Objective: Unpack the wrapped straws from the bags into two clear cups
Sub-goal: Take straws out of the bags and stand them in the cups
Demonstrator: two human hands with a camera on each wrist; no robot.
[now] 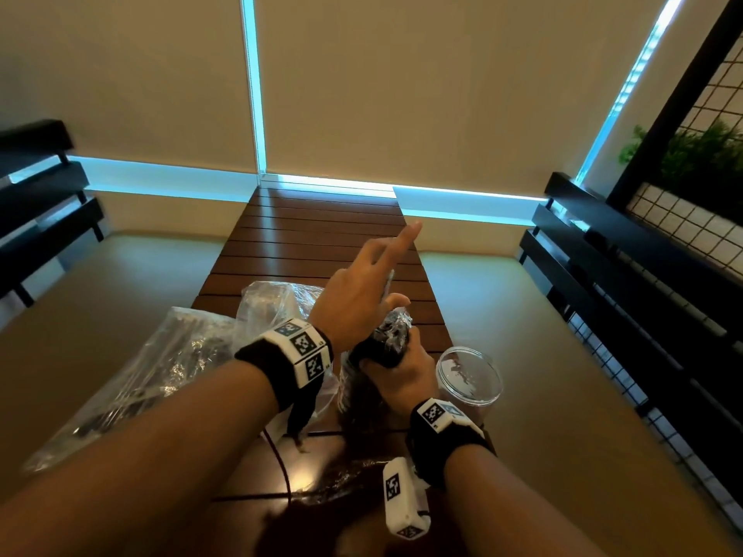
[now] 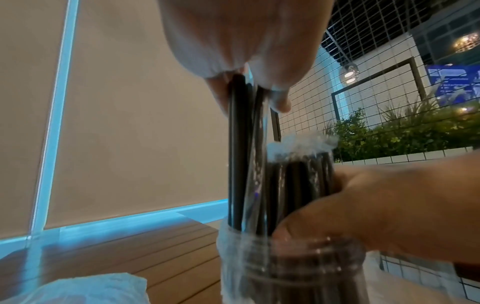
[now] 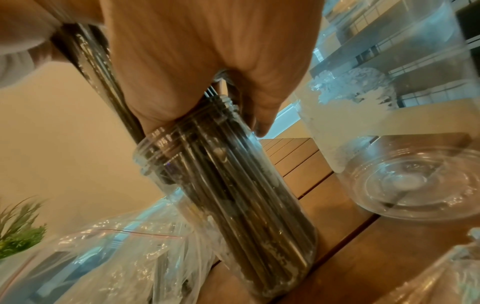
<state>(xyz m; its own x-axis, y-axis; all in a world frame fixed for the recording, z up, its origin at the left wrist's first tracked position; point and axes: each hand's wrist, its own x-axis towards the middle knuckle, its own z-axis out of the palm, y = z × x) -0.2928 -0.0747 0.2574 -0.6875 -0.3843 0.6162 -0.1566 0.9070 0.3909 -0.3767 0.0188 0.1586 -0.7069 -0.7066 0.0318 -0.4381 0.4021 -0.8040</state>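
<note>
Seen from the head camera, my left hand [image 1: 364, 299] is raised over the slatted brown wooden table [image 1: 321, 227], its index finger stretched forward while thumb and remaining fingers pinch a few black straws in clear wrappers [image 2: 246, 148]; the left wrist camera shows these pinched straws standing upright with their lower ends inside the mouth of the tall clear plastic cup with a threaded rim [image 3: 233, 195]. My right hand [image 1: 402, 371] is closed around the upper ends of the packed bundle of wrapped black straws [image 3: 228, 185] that fills this cup, fingers curled about the bundle just above the rim, as both wrist views confirm. The cup stands on the table, tilted in the right wrist view, which may be the camera's own angle; I cannot tell. Just to its right stands the second clear plastic cup [image 1: 470, 375], open-mouthed and upright, holding no straws that I can see. To the left of the filled cup lie two crumpled clear plastic bags: the nearer bag [image 1: 281, 303] touches the cup's base in the right wrist view, and the farther bag [image 1: 132, 379] overhangs the table's left edge with dark straws visible inside. A green plant [image 1: 691, 150] sits behind the black wire grid at right.
</note>
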